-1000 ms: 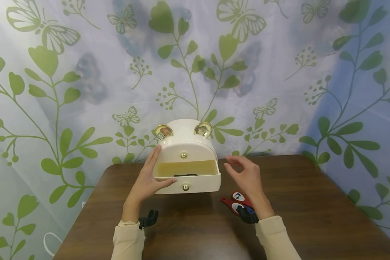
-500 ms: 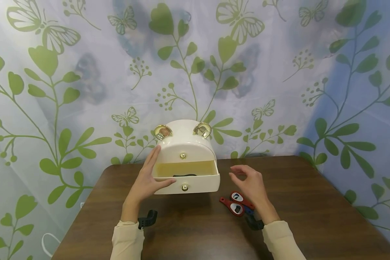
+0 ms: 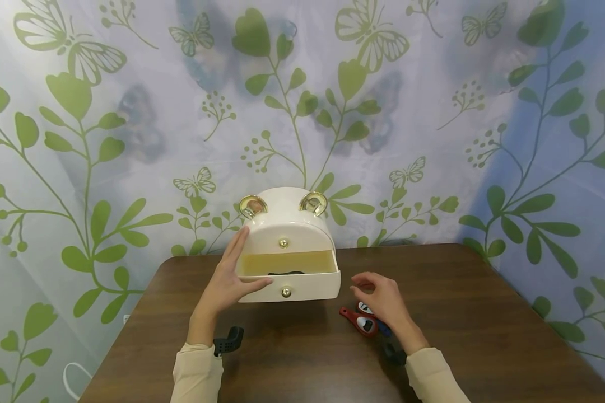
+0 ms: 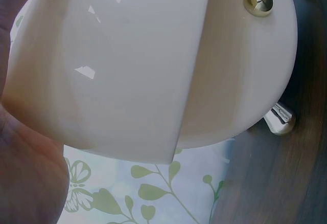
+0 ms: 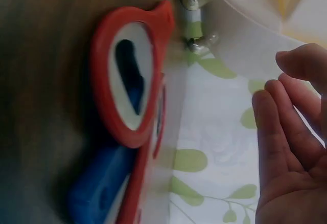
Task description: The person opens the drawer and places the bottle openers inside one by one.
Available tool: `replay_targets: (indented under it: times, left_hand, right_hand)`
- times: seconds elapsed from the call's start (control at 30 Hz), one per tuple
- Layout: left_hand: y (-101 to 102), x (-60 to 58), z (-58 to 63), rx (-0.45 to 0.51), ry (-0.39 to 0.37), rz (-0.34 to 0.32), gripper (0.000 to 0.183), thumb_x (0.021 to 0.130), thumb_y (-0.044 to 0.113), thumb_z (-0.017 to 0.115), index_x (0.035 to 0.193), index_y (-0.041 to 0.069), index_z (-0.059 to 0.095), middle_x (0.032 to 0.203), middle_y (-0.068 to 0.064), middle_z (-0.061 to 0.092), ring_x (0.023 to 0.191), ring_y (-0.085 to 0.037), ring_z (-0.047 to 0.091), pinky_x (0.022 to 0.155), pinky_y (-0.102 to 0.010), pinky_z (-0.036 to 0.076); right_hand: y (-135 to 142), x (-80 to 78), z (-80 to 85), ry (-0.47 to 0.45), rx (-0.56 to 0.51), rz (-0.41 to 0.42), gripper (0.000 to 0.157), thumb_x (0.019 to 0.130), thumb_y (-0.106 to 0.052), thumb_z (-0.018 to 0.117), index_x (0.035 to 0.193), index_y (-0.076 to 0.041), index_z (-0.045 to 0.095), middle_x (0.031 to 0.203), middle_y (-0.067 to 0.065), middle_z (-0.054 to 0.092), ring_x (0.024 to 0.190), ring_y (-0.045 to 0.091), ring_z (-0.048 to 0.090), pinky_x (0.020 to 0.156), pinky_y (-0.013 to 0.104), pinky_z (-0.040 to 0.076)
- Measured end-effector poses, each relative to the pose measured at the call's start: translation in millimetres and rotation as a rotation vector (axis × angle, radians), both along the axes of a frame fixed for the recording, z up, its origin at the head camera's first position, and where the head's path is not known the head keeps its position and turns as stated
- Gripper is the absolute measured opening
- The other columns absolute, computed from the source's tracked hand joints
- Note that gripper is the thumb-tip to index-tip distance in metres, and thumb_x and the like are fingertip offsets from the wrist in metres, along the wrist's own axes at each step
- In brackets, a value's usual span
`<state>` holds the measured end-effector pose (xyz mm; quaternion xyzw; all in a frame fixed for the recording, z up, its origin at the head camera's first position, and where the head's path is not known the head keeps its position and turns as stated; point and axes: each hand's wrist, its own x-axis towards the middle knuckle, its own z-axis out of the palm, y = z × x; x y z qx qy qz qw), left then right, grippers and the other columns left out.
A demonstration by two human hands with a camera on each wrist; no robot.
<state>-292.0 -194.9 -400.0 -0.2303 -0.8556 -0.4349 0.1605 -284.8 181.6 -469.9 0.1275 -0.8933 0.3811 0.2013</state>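
A white drawer box (image 3: 287, 208) with gold ears stands on the table, its lower drawer (image 3: 312, 287) pulled out. A thin black item (image 3: 288, 273) lies inside that drawer, mostly hidden by the front. Against the box's left side rests my left hand (image 3: 226, 286), fingers straight, thumb stretched across the drawer front. My right hand (image 3: 387, 301), fingers loosely bent and holding nothing, hovers right of the box, over red tools like bottle openers. One red opener (image 5: 98, 73) has an oval pale face with a dark slot; another lies partly behind it. A blue piece (image 5: 99, 185) lies below them.
The brown wooden table (image 3: 292, 358) carries everything, its back edge close to a leaf-and-butterfly patterned curtain (image 3: 433, 123). Black wrist mounts (image 3: 228, 340) sit at both wrists. A white cord (image 3: 70, 380) loops beyond the table's left edge.
My right hand first shifted slightly right, away from the box, then came down and a little left over the red openers. My left hand and the box have stayed put.
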Motion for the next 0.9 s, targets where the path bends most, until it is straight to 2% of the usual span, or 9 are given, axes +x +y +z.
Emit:
replay_targets:
  times: [0.43,0.77,0.9]
  left_hand:
    - [0.2,-0.2,1.2,-0.004,0.000,0.004,0.121,0.076,0.039,0.093,0.167,0.035,0.013,0.173,0.007,0.012,0.158,-0.029,0.017,0.118,-0.066,0.030]
    - [-0.4,-0.7,-0.4,0.003,-0.003,0.001,0.121,0.076,0.040,0.093,0.167,0.035,0.013,0.173,0.006,0.012,0.158,-0.028,0.018,0.118,-0.065,0.030]
    - [-0.6,-0.6,-0.5,0.000,-0.005,0.006,0.121,0.076,0.040,0.093,0.167,0.035,0.013,0.173,0.006,0.012,0.158,-0.029,0.018,0.118,-0.065,0.030]
  right_hand:
    - [-5.9,-1.2,-9.0,-0.230,0.018,0.081,0.017,0.088,-0.015,0.081,0.104,-0.012,0.080,0.098,-0.003,0.078,0.088,0.013,0.074,0.082,0.035,0.061]
    - [3.4,-3.2,-13.2,-0.268,0.051,0.158,0.016,0.088,-0.013,0.079,0.103,-0.007,0.079,0.095,-0.001,0.078,0.085,0.012,0.072,0.077,0.030,0.060]
    - [8.0,-4.3,-14.5,-0.288,0.059,0.153,0.016,0.087,-0.014,0.079,0.102,-0.008,0.079,0.096,-0.001,0.078,0.086,0.012,0.073,0.076,0.030,0.060]
